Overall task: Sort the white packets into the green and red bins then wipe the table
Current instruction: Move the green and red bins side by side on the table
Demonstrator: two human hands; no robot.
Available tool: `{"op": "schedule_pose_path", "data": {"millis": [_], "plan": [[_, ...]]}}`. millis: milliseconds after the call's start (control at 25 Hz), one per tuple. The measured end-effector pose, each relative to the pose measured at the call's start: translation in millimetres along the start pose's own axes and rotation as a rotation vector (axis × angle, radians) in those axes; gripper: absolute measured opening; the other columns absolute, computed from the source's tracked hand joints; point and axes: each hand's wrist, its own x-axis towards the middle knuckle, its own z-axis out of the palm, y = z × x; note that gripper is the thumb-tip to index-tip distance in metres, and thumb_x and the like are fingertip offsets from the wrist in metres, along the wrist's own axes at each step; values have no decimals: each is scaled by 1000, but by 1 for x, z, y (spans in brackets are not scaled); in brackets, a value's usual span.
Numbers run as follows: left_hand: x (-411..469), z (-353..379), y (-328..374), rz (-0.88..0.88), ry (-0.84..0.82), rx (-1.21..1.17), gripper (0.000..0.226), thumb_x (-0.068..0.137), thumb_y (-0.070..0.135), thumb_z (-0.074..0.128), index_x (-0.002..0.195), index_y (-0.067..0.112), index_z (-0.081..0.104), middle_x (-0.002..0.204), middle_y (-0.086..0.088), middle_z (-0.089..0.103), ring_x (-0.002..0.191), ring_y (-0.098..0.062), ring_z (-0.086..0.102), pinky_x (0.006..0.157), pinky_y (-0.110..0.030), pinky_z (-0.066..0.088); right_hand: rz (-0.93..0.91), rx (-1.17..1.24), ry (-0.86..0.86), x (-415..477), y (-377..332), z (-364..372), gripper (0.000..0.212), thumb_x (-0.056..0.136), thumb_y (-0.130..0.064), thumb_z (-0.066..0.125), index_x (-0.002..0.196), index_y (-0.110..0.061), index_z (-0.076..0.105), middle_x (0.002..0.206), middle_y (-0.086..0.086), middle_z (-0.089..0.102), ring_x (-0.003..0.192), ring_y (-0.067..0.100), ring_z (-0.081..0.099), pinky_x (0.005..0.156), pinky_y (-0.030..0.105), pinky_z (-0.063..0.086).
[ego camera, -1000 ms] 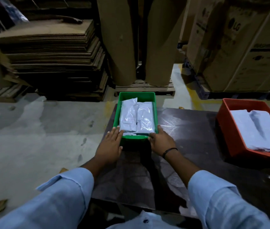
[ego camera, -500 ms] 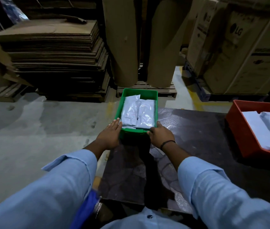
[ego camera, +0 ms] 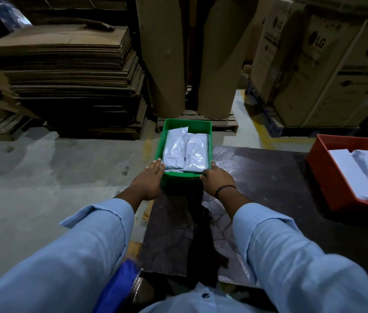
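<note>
At centre frame we find the green bin [ego camera: 189,125] at the far left corner of the dark table [ego camera: 268,177], with white packets [ego camera: 185,152] lying inside. The left hand [ego camera: 148,180] presses the bin's near left corner with straight fingers, gripping nothing. The right hand [ego camera: 216,179] curls its fingers round the near right corner. At the right edge sits the red bin [ego camera: 327,177], also holding packets.

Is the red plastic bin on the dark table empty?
No, flat white packets lie inside the red plastic bin, covering most of its floor.
</note>
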Motion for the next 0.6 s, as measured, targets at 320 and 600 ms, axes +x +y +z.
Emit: {"op": "schedule_pose_path", "data": {"millis": [320,600], "plan": [[0,3,1,-2,13,9,90,94,23,54,161,7,-4,168,-15,-11,157,-27,-5,127,-39,6,1,35,23,-2,1,6,35,101,-37,44,115,-16,66,155,18,31,105,40,63,89,44,52],[1,-3,9,-37,32,-26,78,97,24,47,161,6,5,169,-14,-1,157,-27,2,126,-47,4,-14,67,3,-1,3,3,34,100,-36,45,121,-15,62,152,18,34,108,40,59,90,44,50]]}}
